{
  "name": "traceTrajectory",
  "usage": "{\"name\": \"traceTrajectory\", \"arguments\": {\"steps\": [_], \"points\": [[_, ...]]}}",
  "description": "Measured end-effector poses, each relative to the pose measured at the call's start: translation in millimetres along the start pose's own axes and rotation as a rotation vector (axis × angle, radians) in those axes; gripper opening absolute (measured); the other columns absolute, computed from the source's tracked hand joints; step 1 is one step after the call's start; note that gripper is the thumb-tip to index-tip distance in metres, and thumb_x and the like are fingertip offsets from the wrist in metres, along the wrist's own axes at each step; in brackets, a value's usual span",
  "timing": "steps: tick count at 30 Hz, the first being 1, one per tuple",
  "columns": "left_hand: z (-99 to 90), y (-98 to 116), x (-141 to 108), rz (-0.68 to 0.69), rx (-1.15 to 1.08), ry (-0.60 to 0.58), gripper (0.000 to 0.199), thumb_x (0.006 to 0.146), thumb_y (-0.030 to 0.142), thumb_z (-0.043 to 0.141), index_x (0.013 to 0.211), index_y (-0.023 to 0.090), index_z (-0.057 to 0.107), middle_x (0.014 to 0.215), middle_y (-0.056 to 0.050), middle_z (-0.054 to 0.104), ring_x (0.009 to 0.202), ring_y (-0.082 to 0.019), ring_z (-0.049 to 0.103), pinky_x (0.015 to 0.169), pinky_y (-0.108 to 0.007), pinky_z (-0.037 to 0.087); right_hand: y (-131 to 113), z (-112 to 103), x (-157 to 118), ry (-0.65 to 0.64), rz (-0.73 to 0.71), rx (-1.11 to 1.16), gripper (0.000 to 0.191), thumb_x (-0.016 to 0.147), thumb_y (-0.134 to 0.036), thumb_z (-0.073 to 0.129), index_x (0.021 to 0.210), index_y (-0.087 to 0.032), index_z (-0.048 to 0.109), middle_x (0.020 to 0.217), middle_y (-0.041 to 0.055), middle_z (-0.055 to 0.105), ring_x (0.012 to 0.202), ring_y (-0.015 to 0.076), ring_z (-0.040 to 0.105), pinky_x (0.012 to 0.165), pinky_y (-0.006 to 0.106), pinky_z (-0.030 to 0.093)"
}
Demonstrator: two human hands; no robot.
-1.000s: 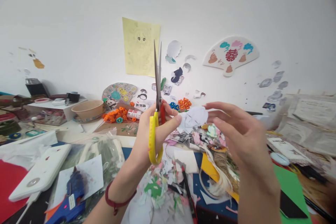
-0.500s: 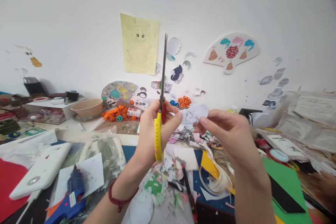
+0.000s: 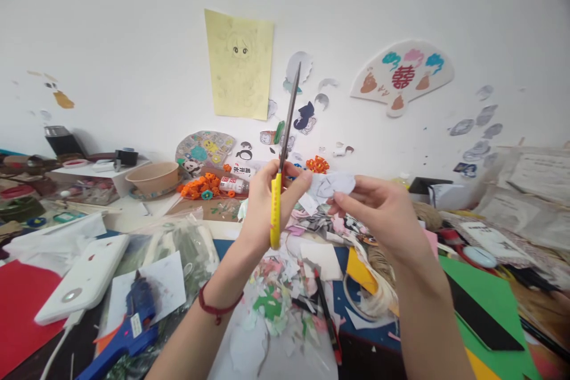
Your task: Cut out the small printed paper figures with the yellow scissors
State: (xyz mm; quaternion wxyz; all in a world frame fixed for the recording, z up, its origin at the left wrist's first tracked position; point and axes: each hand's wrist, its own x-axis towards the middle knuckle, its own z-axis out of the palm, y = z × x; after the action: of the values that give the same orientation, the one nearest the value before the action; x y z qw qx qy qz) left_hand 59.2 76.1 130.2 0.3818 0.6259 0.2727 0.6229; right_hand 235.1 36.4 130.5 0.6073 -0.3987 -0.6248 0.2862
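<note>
My left hand is closed around a pair of scissors with yellow handles, the blades together and pointing up. Its thumb tip meets the left edge of a small white paper cutout with dark drawn lines. At the paper's right edge, my right hand pinches it between thumb and fingers. Both hands are raised over the table. Beneath them lies a heap of paper scraps, white, grey, pink and green.
A blue glue gun rests at lower left near a white power bank. Behind stands a tan bowl. Cord, green card and a black-and-red pen lie to the right. Drawings hang on the wall.
The scissors have tilted, their tips leaning to the right now. The paper is turned a little, showing its drawn lines more clearly. The whole view has shifted slightly.
</note>
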Motion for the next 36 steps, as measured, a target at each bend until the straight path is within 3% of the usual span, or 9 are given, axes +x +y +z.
{"name": "traceTrajectory", "arguments": {"steps": [2,7,11,16,20,25,31,36], "points": [[-8.1,-1.0,4.6,0.051,0.135,-0.016,0.028,0.090,0.044,0.062,0.082,0.018,0.056,0.067,0.002,0.049,0.065,-0.013,0.047,0.061,-0.028,0.039,-1.6,-1.0,-1.3,0.059,-0.045,0.003,0.007,0.079,-0.023,0.080,0.085,-0.020,0.081,0.069,0.0004,0.076,0.059,0.0100,0.070,0.054,0.015,0.056],[-32.2,3.4,12.1,0.169,0.401,-0.153,0.037,0.094,0.053,0.052,0.104,0.018,0.053,0.086,-0.001,0.052,0.074,-0.016,0.048,0.068,-0.033,0.041,-12.8,3.3,-10.1,0.152,-0.089,0.035,0.007,0.080,-0.023,0.080,0.086,-0.021,0.081,0.074,0.0007,0.078,0.064,0.0107,0.072,0.059,0.017,0.058],[-49.3,20.3,2.2,0.123,0.589,-0.373,0.033,0.091,0.048,0.056,0.103,0.019,0.048,0.089,-0.002,0.052,0.079,-0.019,0.048,0.072,-0.035,0.040,-22.3,12.9,-22.0,0.212,-0.085,0.086,0.007,0.079,-0.022,0.081,0.086,-0.021,0.081,0.076,0.0011,0.079,0.066,0.0110,0.073,0.062,0.018,0.059],[-61.0,34.4,-15.2,0.080,0.640,-0.486,0.037,0.087,0.044,0.057,0.112,0.019,0.046,0.100,-0.005,0.055,0.085,-0.022,0.051,0.077,-0.038,0.042,-31.5,24.5,-31.8,0.332,-0.183,0.160,0.007,0.080,-0.019,0.080,0.086,-0.021,0.081,0.076,0.0002,0.079,0.067,0.0109,0.074,0.064,0.018,0.059],[-59.6,33.5,-16.6,0.058,0.679,-0.488,0.040,0.082,0.046,0.061,0.107,0.019,0.046,0.092,-0.004,0.054,0.081,-0.022,0.050,0.073,-0.037,0.041,-33.9,28.3,-32.8,0.396,-0.240,0.201,0.006,0.080,-0.019,0.080,0.086,-0.021,0.081,0.075,-0.0005,0.079,0.068,0.0120,0.075,0.069,0.022,0.062],[-55.5,27.6,-11.0,0.121,0.720,-0.363,0.034,0.083,0.047,0.061,0.099,0.020,0.046,0.089,-0.002,0.053,0.077,-0.021,0.050,0.069,-0.033,0.038,-30.1,25.8,-29.3,0.492,-0.299,0.222,0.006,0.081,-0.020,0.078,0.087,-0.021,0.081,0.076,0.0004,0.079,0.067,0.0126,0.074,0.067,0.023,0.062],[-40.5,22.3,-12.9,0.110,0.723,-0.490,0.036,0.081,0.045,0.067,0.102,0.021,0.050,0.092,-0.003,0.061,0.080,-0.024,0.056,0.070,-0.035,0.040,-27.5,30.6,-27.7,0.531,-0.260,0.274,0.005,0.081,-0.024,0.078,0.084,-0.020,0.077,0.088,0.0024,0.079,0.078,0.0151,0.074,0.080,0.030,0.062],[-28.6,23.3,-17.8,0.117,0.751,-0.417,0.037,0.078,0.042,0.069,0.102,0.021,0.050,0.094,-0.005,0.061,0.080,-0.025,0.058,0.069,-0.035,0.040,-27.0,37.6,-30.9,0.565,-0.266,0.220,0.001,0.082,-0.021,0.076,0.083,-0.021,0.076,0.088,0.0024,0.079,0.083,0.0167,0.075,0.086,0.032,0.061]]}}
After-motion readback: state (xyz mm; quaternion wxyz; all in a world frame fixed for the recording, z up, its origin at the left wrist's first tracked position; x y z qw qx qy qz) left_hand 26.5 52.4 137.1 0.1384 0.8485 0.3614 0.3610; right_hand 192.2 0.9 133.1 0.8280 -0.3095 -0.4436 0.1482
